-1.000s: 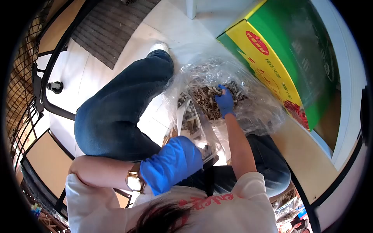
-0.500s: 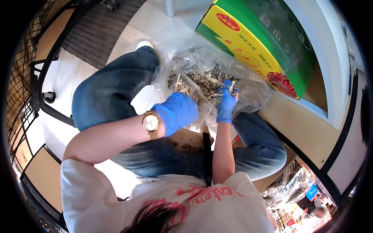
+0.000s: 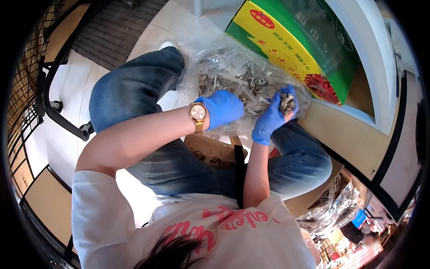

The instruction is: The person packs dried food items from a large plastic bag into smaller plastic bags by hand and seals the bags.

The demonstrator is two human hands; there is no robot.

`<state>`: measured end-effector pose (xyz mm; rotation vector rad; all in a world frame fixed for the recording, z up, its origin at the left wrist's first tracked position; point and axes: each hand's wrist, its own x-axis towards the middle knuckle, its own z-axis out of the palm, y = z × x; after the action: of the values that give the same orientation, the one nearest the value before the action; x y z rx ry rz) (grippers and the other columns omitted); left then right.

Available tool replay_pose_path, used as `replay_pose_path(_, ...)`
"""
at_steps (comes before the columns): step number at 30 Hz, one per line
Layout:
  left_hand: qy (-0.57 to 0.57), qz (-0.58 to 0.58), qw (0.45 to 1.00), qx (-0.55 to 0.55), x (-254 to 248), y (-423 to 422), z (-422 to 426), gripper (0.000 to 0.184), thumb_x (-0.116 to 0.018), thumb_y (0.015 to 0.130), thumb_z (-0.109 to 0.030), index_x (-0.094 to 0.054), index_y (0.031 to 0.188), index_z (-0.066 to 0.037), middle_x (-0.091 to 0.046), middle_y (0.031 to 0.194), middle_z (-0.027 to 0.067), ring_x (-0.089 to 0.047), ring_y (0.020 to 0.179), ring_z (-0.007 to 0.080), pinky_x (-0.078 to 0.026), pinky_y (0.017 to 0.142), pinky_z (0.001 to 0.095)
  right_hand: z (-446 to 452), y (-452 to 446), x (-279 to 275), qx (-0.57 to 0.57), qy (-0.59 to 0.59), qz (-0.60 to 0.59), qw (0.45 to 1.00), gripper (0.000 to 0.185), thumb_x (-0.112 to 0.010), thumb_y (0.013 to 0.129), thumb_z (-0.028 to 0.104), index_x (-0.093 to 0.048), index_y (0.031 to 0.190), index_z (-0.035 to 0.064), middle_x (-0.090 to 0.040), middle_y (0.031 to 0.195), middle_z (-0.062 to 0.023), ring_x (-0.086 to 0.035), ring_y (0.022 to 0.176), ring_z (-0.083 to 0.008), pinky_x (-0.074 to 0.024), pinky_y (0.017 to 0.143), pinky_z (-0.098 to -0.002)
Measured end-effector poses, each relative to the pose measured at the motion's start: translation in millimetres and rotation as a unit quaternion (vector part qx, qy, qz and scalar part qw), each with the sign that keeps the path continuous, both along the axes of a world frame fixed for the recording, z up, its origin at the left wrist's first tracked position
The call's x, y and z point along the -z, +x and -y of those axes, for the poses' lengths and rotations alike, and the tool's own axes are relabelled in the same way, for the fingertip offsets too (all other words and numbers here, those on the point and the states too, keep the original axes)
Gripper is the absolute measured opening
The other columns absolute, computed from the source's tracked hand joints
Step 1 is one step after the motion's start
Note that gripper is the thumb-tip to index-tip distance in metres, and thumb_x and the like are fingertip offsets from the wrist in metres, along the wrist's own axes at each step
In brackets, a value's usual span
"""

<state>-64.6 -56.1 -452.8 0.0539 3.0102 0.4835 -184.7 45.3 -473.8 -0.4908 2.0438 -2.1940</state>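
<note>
A large clear plastic bag [image 3: 210, 60] lies open between the legs, with dried grey-brown pieces [image 3: 255, 80] inside. My left hand [image 3: 225, 108], in a blue glove with a gold watch at the wrist, is closed over the bag's near side; what it grips is hidden under it. To its right my right hand [image 3: 275, 114], also blue-gloved, is turned palm up. Its fingers curl round a small clump of dried pieces [image 3: 287, 103] above the bag's right part.
A green and yellow box [image 3: 286, 54] stands beyond the bag at the right. Below the hands is a cardboard box [image 3: 210, 150]. A grey mat [image 3: 116, 33] and a wheeled black frame [image 3: 67, 119] are at the left. Another filled bag [image 3: 333, 208] lies lower right.
My right hand has risen out of the pieces and moved right with a clump. My left hand has moved up and right over the bag; the clear packet below it no longer shows.
</note>
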Motion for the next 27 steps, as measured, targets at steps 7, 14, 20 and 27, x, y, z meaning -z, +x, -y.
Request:
replay_pose_path(7, -0.010, -0.016, 0.999, -0.028, -2.1, -4.4, 12.5, 0.007, -0.058, 0.069, -0.010, -0.062, 0.072, -0.005, -0.062, 0.063, 0.0108, -0.065, 0.059, 0.0265, -0.050, 0.048, 0.0355, -19.4, 18.2, 12.3, -0.160, 0.131, -0.110, 0.972, 0.047, -0.060, 0.077, -0.007, -0.044, 0.120, 0.0032, -0.051, 0.124, -0.0126, -0.048, 0.115, -0.0210, -0.0371, 0.098, -0.0319)
replay_pose_path(14, -0.009, 0.016, 1.000, -0.025, -3.9, -5.2, 13.6, 0.007, -0.059, 0.071, -0.010, -0.063, 0.073, -0.006, -0.063, 0.064, 0.0117, -0.065, 0.063, 0.0276, -0.052, 0.051, 0.0360, -29.5, 11.1, -1.0, -0.259, 0.185, -0.144, 0.937, 0.046, -0.060, 0.074, -0.007, -0.053, 0.117, 0.0049, -0.053, 0.125, -0.0124, -0.048, 0.118, -0.0251, -0.0353, 0.100, -0.0341)
replay_pose_path(20, -0.003, 0.019, 1.000, -0.021, 3.0, -4.9, 17.8, 0.008, -0.058, 0.071, -0.010, -0.064, 0.074, -0.005, -0.063, 0.065, 0.0119, -0.065, 0.063, 0.0284, -0.052, 0.053, 0.0360, -35.0, 7.1, -30.0, -0.322, 0.233, -0.064, 0.915, 0.040, -0.054, 0.080, -0.007, -0.055, 0.118, 0.0061, -0.052, 0.127, -0.0120, -0.048, 0.120, -0.0233, -0.0346, 0.100, -0.0315)
replay_pose_path(27, -0.015, 0.032, 0.999, -0.020, -1.1, -5.4, 21.0, 0.008, -0.057, 0.072, -0.009, -0.065, 0.073, -0.006, -0.063, 0.065, 0.0113, -0.065, 0.063, 0.0281, -0.051, 0.053, 0.0365, -35.2, -5.0, -53.2, -0.387, 0.244, -0.077, 0.886, 0.039, -0.043, 0.087, -0.003, -0.053, 0.123, 0.0059, -0.047, 0.133, -0.0139, -0.045, 0.123, -0.0242, -0.0321, 0.101, -0.0308)
